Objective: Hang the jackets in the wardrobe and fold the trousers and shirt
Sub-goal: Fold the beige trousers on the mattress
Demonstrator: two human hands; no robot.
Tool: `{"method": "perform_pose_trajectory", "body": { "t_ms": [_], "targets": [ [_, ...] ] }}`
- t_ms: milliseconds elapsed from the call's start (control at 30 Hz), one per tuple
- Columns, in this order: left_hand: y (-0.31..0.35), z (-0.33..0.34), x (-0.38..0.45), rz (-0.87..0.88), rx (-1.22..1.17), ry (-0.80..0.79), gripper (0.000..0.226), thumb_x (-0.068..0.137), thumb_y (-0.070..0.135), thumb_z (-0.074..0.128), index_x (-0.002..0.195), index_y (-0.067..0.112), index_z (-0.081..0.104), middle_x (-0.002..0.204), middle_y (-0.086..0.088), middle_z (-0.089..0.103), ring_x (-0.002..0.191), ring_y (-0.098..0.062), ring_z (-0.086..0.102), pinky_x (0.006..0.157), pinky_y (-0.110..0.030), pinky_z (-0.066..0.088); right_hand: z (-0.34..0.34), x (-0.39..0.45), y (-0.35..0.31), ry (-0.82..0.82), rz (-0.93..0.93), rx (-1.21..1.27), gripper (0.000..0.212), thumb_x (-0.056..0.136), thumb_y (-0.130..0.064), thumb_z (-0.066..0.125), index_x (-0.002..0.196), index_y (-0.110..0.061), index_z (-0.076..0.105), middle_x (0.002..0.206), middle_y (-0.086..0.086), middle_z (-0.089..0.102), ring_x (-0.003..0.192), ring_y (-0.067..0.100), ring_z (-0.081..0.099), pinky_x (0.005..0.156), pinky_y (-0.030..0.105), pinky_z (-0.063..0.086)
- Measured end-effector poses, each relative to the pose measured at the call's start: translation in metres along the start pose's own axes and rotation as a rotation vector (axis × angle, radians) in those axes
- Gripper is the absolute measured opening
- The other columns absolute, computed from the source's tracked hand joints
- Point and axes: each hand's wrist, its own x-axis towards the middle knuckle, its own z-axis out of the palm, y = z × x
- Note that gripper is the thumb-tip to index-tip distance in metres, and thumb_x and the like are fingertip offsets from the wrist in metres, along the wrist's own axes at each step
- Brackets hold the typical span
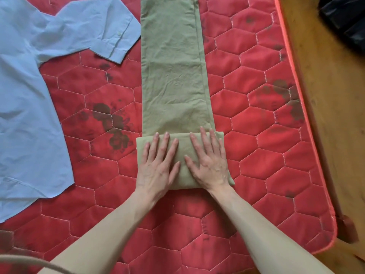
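Observation:
Olive-green trousers (pixel 173 66) lie lengthwise down the middle of the red quilted mattress (pixel 256 135), legs stacked one on the other. Their near end is folded over into a thick flat band. My left hand (pixel 158 165) presses flat on the left half of that band, fingers straight and spread. My right hand (pixel 209 161) presses flat on the right half, its fingertips reaching the fold's far edge. A light blue shirt (pixel 29 105) lies spread out on the left, one sleeve (pixel 110 34) stretched toward the trousers.
The mattress ends at an orange piped edge (pixel 302 115) on the right, with wooden floor (pixel 335 115) beyond. A dark object (pixel 345 20) sits on the floor at the top right. Dark stains mark the mattress beside the trousers.

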Motion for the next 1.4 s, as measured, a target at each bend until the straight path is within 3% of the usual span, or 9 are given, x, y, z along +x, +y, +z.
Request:
{"method": "perform_pose_trajectory", "body": {
  "t_ms": [133,367,533,700,967,1100,1200,1300,1400],
  "targets": [
    [-0.015,0.009,0.002,0.086,0.021,0.025,0.076,0.099,0.054,0.047,0.165,0.021,0.026,0.173,-0.01,0.015,0.16,-0.042,0.005,0.125,-0.062,0.017,0.005,0.002,0.003,-0.014,0.141,0.055,0.078,0.098,-0.059,0.053,0.163,-0.024,0.029,0.173,0.007,0.015,0.161,0.028,0.009,0.126,0.053,0.021],
    [-0.02,0.019,0.006,0.111,0.008,0.03,0.081,0.097,0.059,0.047,0.165,0.02,0.025,0.173,-0.011,0.014,0.158,-0.047,0.002,0.125,-0.064,0.011,0.016,0.006,0.007,-0.075,0.129,0.042,0.083,0.097,-0.062,0.048,0.165,-0.02,0.023,0.173,0.015,0.008,0.16,0.031,0.009,0.126,0.053,0.022],
    [-0.019,0.011,0.005,0.122,0.013,-0.064,0.098,0.092,0.079,0.044,0.166,0.019,0.02,0.174,-0.013,0.009,0.158,-0.048,-0.001,0.123,-0.069,0.015,0.009,0.008,0.01,-0.205,0.096,-0.043,0.087,0.099,-0.067,0.037,0.167,-0.022,0.007,0.173,0.018,-0.002,0.161,0.033,0.003,0.126,0.054,0.022],
    [-0.026,-0.004,0.0,0.27,0.087,-0.126,0.115,0.081,0.089,0.047,0.166,0.017,0.018,0.171,-0.024,0.006,0.157,-0.051,0.001,0.118,-0.074,0.018,-0.007,0.007,0.015,-0.252,0.035,-0.049,0.093,0.097,-0.07,0.039,0.167,-0.021,0.001,0.173,0.015,-0.012,0.16,0.03,-0.009,0.129,0.052,0.014],
    [-0.032,-0.009,-0.021,0.396,0.255,-0.225,0.128,0.058,0.043,0.074,0.166,0.011,0.013,0.168,-0.033,0.002,0.154,-0.056,0.004,0.117,-0.075,0.019,-0.029,-0.043,0.038,-0.373,-0.204,-0.113,0.12,0.08,-0.081,0.056,0.166,-0.013,0.007,0.172,0.02,-0.007,0.16,0.034,-0.004,0.127,0.053,0.021],
    [-0.008,-0.006,-0.033,0.272,0.275,-0.236,0.086,0.08,0.003,0.035,0.164,0.004,0.017,0.167,-0.035,0.007,0.152,-0.06,0.008,0.113,-0.074,0.028,-0.044,-0.042,0.051,-0.417,-0.364,-0.17,0.11,0.08,-0.059,0.059,0.165,-0.006,0.013,0.169,0.03,0.001,0.16,0.04,0.0,0.125,0.051,0.027],
    [0.006,-0.003,-0.036,0.172,0.223,-0.245,0.066,0.093,0.002,0.023,0.158,0.003,0.035,0.164,-0.034,0.023,0.15,-0.058,0.022,0.11,-0.072,0.037,-0.048,-0.042,0.051,-0.429,-0.366,-0.195,0.109,0.075,-0.041,0.063,0.165,-0.005,0.013,0.169,0.031,0.003,0.159,0.041,0.003,0.127,0.048,0.024],
    [0.007,-0.005,-0.035,0.159,0.167,-0.238,0.07,0.086,0.003,0.021,0.152,-0.002,0.044,0.16,-0.035,0.033,0.146,-0.058,0.031,0.109,-0.072,0.039,-0.046,-0.047,0.044,-0.372,-0.289,-0.133,0.11,0.069,-0.026,0.079,0.163,-0.007,0.026,0.167,0.028,0.021,0.156,0.037,0.023,0.126,0.042,0.029],
    [0.003,-0.033,-0.029,0.177,0.118,-0.29,0.083,0.074,0.005,0.02,0.153,-0.002,0.043,0.16,-0.035,0.032,0.148,-0.055,0.03,0.115,-0.066,0.036,-0.053,-0.053,0.04,-0.26,-0.251,-0.014,0.088,0.07,-0.013,0.082,0.152,-0.008,0.049,0.158,0.02,0.045,0.144,0.032,0.048,0.116,0.038,0.043]
  ]
}}
